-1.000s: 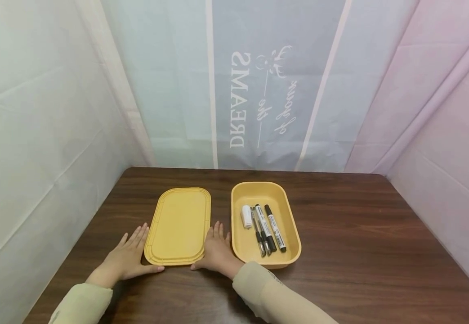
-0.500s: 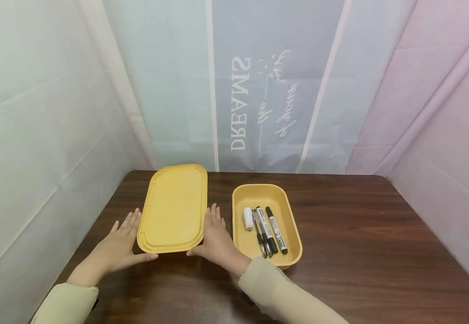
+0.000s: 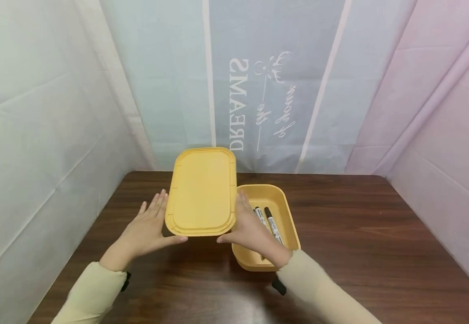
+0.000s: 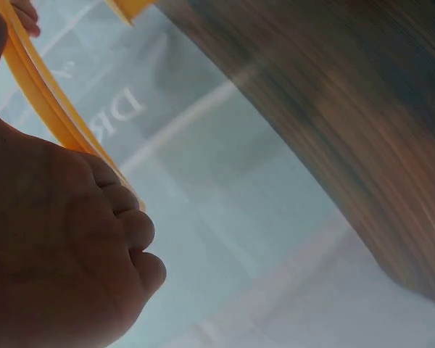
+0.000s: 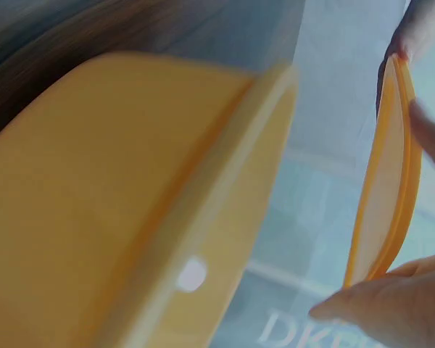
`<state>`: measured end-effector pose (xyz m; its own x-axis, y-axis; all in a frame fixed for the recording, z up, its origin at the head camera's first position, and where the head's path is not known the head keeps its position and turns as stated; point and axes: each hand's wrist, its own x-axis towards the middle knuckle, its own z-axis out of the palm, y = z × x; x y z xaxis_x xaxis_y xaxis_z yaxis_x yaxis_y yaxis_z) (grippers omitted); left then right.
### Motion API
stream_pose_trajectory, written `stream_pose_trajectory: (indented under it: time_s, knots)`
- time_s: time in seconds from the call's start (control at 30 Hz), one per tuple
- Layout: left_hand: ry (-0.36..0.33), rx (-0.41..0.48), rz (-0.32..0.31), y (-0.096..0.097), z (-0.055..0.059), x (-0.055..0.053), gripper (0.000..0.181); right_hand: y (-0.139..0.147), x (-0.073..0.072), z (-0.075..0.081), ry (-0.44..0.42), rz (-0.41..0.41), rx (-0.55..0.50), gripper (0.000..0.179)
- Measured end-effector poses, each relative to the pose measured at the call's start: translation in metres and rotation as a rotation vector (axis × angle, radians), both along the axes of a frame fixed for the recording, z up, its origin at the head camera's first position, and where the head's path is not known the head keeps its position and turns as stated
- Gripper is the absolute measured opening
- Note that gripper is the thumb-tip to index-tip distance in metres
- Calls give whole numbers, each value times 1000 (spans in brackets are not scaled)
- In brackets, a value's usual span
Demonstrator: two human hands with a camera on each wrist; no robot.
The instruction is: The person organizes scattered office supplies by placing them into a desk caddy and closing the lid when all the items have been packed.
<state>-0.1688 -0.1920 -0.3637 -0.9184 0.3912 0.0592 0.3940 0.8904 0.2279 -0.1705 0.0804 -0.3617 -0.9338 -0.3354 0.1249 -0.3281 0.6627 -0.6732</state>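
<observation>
The yellow lid is held up off the table, its far end raised, just left of the yellow box and overlapping its left edge in the head view. My left hand grips the lid's left side, thumb at the near corner. On the other side, my right hand holds the right edge and near corner in front of the open box. Inside the box lie black-and-white markers; my hand and forearm hide the other items. In the right wrist view the box wall looms close, with the lid beyond.
Dark wooden table lies beneath everything. A printed cloth with mirrored lettering hangs behind it, and pale cloth walls enclose both sides. Dark wrist straps show under the sleeves.
Both hands have lifted the lid from the table, first up and slightly left, then right towards the box. The right hand now covers part of the box, which stays put.
</observation>
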Motion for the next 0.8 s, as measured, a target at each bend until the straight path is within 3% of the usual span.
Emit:
stream_pose_trajectory:
  time_s: [0.13, 0.33, 0.43, 0.57, 0.67, 0.8]
  knots:
    - [-7, 48, -17, 21, -1, -6, 120, 26, 0, -2, 5, -17, -86, 114]
    - [-53, 145, -50, 53, -4, -10, 119, 60, -5, -9, 18, -95, -374, 57]
    - [-58, 175, -51, 67, -7, -11, 119, 74, -8, -10, -22, -201, -485, 41]
    - [-97, 237, -66, 85, -10, -10, 118, 93, -13, -10, -150, -285, -645, 32]
    - [-205, 399, -73, 98, -11, -9, 100, 110, -13, -12, -265, -282, -750, 32]
    - [-395, 747, -33, 108, -11, -10, 50, 128, -10, -14, -365, -233, -800, 39]
